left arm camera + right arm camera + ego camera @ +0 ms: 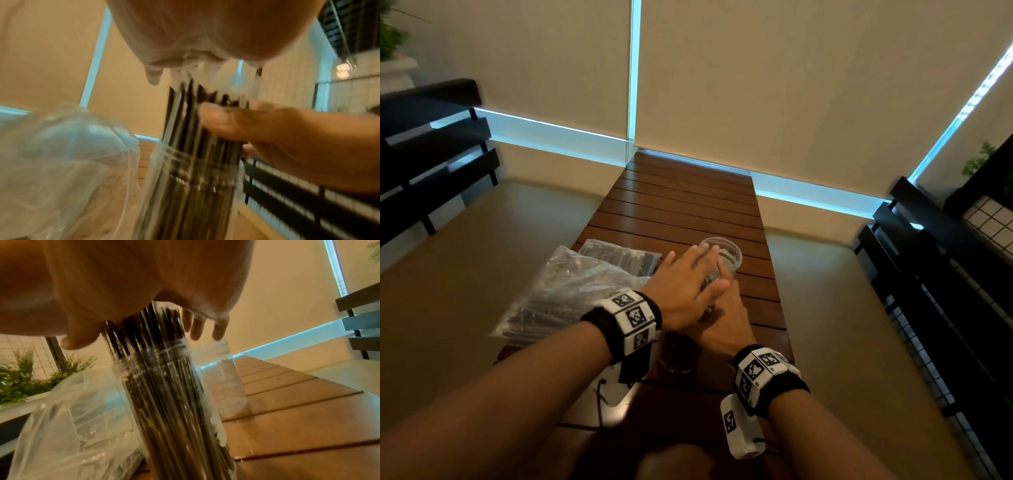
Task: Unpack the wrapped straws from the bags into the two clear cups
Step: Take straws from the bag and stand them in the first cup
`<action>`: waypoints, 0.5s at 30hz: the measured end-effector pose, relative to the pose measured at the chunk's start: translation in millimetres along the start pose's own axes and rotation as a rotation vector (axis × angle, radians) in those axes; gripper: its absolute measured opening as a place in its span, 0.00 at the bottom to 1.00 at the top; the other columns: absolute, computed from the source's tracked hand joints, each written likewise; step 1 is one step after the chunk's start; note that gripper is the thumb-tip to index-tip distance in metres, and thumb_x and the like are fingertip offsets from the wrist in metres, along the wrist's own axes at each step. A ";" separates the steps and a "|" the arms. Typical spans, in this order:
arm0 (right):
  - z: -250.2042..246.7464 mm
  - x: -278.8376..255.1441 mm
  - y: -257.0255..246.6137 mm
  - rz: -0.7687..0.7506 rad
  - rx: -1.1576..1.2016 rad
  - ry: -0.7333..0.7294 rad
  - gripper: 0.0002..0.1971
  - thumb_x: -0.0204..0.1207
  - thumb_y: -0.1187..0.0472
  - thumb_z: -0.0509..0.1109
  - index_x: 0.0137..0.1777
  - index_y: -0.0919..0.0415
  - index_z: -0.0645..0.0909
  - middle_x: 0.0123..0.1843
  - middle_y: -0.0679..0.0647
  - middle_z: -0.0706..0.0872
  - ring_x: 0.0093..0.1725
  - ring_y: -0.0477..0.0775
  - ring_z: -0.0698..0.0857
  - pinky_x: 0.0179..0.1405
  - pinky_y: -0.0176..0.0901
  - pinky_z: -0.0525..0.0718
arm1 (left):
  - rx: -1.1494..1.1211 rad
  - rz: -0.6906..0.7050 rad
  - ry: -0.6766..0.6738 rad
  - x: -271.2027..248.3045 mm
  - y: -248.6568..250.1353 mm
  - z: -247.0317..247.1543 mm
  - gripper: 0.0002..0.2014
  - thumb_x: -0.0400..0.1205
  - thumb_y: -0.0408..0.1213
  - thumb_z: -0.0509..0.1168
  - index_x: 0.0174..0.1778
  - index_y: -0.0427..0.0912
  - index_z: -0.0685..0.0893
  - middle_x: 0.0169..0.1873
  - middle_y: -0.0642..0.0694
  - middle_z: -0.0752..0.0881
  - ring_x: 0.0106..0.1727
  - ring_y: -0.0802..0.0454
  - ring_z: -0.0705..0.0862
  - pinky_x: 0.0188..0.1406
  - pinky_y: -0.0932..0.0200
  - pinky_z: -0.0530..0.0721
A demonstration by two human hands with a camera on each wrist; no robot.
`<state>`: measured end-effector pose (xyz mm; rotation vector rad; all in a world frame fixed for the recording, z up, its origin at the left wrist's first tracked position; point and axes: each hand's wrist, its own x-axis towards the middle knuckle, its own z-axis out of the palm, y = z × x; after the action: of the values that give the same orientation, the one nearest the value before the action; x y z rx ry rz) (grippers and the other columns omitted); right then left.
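Hands (709, 294) atop straw-filled cup (176, 402), empty cup (722, 255) beyond

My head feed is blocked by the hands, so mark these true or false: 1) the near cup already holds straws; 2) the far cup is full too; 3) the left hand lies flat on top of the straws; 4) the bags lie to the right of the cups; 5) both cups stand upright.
1) True: the near cup is packed with dark wrapped straws.
2) False: the far cup looks empty.
3) True: the left hand rests open on the straw tops, while the right hand holds the bundle at its side.
4) False: the bags lie to the left.
5) True.
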<state>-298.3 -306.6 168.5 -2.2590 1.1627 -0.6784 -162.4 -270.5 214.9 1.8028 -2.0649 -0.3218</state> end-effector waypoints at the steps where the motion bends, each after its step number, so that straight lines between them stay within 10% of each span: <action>1: -5.5 -2.9 -4.5 0.019 -0.013 0.053 0.60 0.59 0.25 0.73 0.84 0.42 0.43 0.84 0.45 0.54 0.80 0.50 0.62 0.76 0.58 0.65 | -0.111 -0.027 0.094 -2.4 -4.8 -9.6 0.32 0.86 0.61 0.42 0.84 0.49 0.53 0.83 0.46 0.57 0.82 0.49 0.60 0.80 0.42 0.59; 4: -22.7 -5.0 -29.6 -0.070 -0.096 0.285 0.47 0.65 0.24 0.64 0.81 0.46 0.58 0.76 0.47 0.66 0.74 0.50 0.67 0.74 0.55 0.64 | -0.212 -0.192 0.292 -16.0 -37.1 -36.9 0.23 0.86 0.50 0.55 0.76 0.46 0.70 0.73 0.43 0.70 0.69 0.48 0.75 0.65 0.55 0.73; 8: -23.8 6.1 -72.5 -0.329 -0.371 0.426 0.11 0.72 0.48 0.68 0.51 0.51 0.80 0.52 0.48 0.80 0.53 0.52 0.77 0.53 0.51 0.75 | 0.228 -0.388 -0.060 -48.2 -76.0 -32.2 0.46 0.66 0.74 0.63 0.77 0.53 0.65 0.75 0.44 0.67 0.72 0.43 0.72 0.66 0.45 0.78; 10: -11.7 8.3 -91.0 -0.452 -0.483 0.262 0.04 0.73 0.55 0.68 0.43 0.54 0.80 0.43 0.50 0.81 0.43 0.53 0.78 0.44 0.49 0.77 | 0.355 -0.439 -0.139 -57.9 -80.2 -18.2 0.47 0.65 0.74 0.64 0.77 0.54 0.63 0.75 0.43 0.66 0.71 0.43 0.73 0.64 0.41 0.78; 15: 31.1 7.3 -113.3 -0.412 -0.654 -0.333 0.04 0.76 0.67 0.67 0.48 0.64 0.82 0.47 0.60 0.85 0.45 0.63 0.85 0.37 0.50 0.79 | 0.244 -0.473 0.008 -62.2 -90.8 -18.9 0.17 0.77 0.37 0.66 0.62 0.48 0.75 0.59 0.45 0.75 0.57 0.44 0.80 0.50 0.49 0.83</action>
<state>-208.7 -248.9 218.6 -3.0572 0.8323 -0.0254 -66.1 -221.5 186.4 2.4315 -1.7086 -0.1910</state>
